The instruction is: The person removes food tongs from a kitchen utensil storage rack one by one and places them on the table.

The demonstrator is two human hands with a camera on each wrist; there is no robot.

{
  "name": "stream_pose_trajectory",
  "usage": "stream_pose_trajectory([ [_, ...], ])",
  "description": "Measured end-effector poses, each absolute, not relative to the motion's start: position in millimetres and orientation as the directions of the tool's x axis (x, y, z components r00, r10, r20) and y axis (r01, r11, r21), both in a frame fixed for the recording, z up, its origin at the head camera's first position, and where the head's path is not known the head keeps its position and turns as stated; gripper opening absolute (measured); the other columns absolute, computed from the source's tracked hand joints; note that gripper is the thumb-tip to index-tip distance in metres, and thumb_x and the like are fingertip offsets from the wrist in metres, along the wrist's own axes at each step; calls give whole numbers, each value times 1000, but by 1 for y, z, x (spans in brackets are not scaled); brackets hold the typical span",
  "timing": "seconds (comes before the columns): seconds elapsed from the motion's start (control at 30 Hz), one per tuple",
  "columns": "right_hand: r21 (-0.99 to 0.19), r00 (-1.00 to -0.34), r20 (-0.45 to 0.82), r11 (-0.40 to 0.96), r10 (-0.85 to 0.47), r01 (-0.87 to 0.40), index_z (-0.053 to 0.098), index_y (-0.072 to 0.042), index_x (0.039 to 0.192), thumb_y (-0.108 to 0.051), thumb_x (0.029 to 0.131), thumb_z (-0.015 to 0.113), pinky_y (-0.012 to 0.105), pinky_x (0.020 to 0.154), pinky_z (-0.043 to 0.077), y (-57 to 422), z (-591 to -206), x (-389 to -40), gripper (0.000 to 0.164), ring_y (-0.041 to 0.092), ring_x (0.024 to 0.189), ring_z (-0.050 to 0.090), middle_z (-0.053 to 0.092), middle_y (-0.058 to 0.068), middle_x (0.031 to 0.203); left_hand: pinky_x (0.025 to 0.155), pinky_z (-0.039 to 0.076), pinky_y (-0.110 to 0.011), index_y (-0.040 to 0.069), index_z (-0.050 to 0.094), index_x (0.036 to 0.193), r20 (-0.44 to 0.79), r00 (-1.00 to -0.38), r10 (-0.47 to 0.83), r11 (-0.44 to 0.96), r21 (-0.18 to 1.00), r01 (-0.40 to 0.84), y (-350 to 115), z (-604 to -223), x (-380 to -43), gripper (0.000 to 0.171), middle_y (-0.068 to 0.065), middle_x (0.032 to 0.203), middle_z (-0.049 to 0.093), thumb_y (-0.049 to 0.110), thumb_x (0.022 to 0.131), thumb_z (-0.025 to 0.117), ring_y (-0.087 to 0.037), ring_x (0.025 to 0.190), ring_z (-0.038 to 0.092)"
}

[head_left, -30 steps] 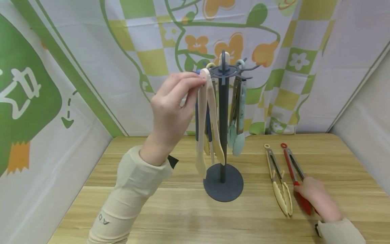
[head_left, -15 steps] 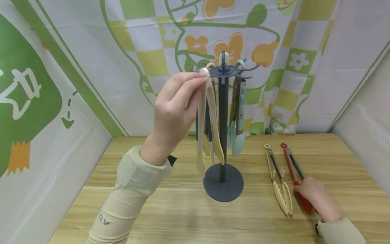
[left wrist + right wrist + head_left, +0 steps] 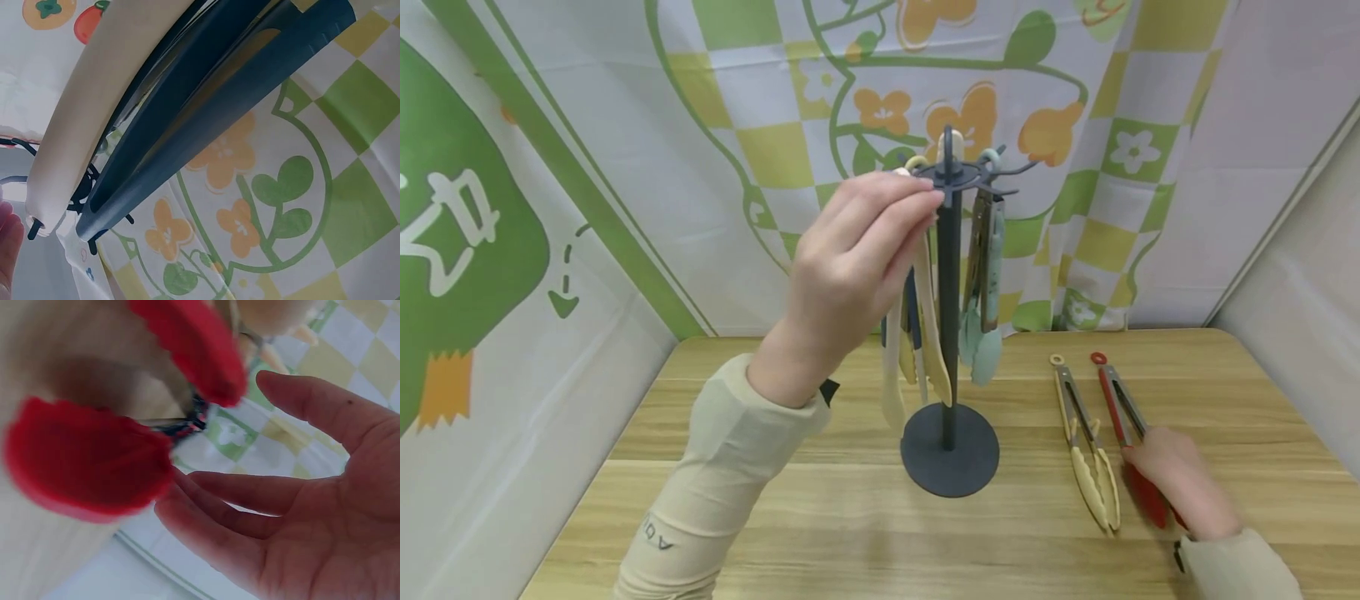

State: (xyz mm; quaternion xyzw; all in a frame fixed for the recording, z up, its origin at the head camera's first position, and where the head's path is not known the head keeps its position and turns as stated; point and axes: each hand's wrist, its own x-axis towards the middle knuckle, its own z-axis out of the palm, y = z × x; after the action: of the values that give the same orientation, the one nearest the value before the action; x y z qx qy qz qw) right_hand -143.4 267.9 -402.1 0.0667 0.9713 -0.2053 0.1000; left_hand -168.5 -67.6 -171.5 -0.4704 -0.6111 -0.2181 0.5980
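Note:
My left hand is raised at the top of the dark metal rack, its fingertips by the front hook. In the left wrist view, cream tongs hang with a hook tip poking through their end, and only a bit of the hand shows at the left edge, apart from them. Navy tongs hang beside. At the right, my right hand is over the red tongs lying on the table. In the right wrist view its fingers are extended and thumb spread, fingertips by one red tong head.
Yellow tongs lie left of the red pair on the wooden table. Mint tongs hang on the rack's right side. A patterned curtain stands behind the table.
My left hand has moved right, from the top of the cream tongs to the rack's front hook, leaving the tongs hanging. My right hand has barely shifted over the red tongs.

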Motion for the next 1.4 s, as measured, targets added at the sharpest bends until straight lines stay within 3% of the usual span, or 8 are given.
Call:
stream_pose_trajectory([
  [0.17, -395, -981, -178, 908, 75, 140, 51, 6, 65, -16, 83, 52, 31, 43, 44, 261, -390, -147, 28, 23, 53, 48, 47, 13, 62, 90, 48, -26, -7, 66, 88, 925, 163, 344, 454, -315, 834, -66, -171, -168, 10, -16, 89, 65, -1, 86, 58, -27, 87, 61],
  [0.37, -413, -992, -107, 905, 65, 103, 49, 20, 91, -22, 86, 55, 40, 51, 46, 249, -375, -154, 42, 32, 65, 50, 49, 28, 78, 92, 47, -28, -7, 66, 88, 917, 161, 364, 437, -321, 840, -63, -171, -169, 10, -16, 88, 65, -3, 87, 57, -28, 86, 61],
  [0.47, -426, -999, -28, 903, 34, 43, 45, 23, 109, -21, 85, 56, 54, 69, 46, 241, -368, -158, 51, 46, 84, 50, 47, 41, 99, 91, 47, -27, -7, 66, 88, 916, 153, 372, 442, -320, 838, -63, -171, -169, 11, -15, 88, 65, -3, 87, 55, -28, 85, 62],
  [0.6, -469, -992, 128, 880, -24, -81, 41, 20, 122, -17, 84, 58, 61, 88, 36, 230, -360, -162, 56, 54, 105, 40, 41, 42, 116, 90, 47, -24, -5, 67, 88, 916, 144, 375, 450, -316, 836, -62, -172, -169, 12, -14, 87, 65, -2, 88, 55, -26, 83, 62],
  [0.93, -526, -889, 452, 781, -80, -337, 46, 10, 123, -9, 83, 63, 53, 76, 45, 207, -347, -167, 47, 41, 93, 51, 50, 29, 112, 86, 48, -23, -4, 66, 86, 911, 138, 389, 462, -322, 826, -60, -171, -170, 15, -13, 84, 63, -4, 89, 51, -24, 79, 61],
  [1.23, -571, -849, 519, 697, -103, -434, 47, 10, 122, -3, 83, 63, 50, 92, 42, 191, -336, -172, 44, 39, 108, 49, 51, 25, 119, 85, 48, -21, -5, 65, 84, 916, 128, 381, 455, -306, 836, -59, -172, -169, 17, -13, 80, 63, -6, 89, 49, -23, 75, 60],
  [1.4, -638, -849, 521, 617, -94, -460, 48, 9, 122, -5, 83, 65, 28, 98, 41, 185, -331, -175, 45, 35, 113, 49, 51, 23, 121, 85, 48, -21, -4, 65, 83, 918, 93, 386, 424, -266, 866, -60, -171, -167, 19, -13, 81, 64, -4, 90, 47, -22, 75, 60],
])
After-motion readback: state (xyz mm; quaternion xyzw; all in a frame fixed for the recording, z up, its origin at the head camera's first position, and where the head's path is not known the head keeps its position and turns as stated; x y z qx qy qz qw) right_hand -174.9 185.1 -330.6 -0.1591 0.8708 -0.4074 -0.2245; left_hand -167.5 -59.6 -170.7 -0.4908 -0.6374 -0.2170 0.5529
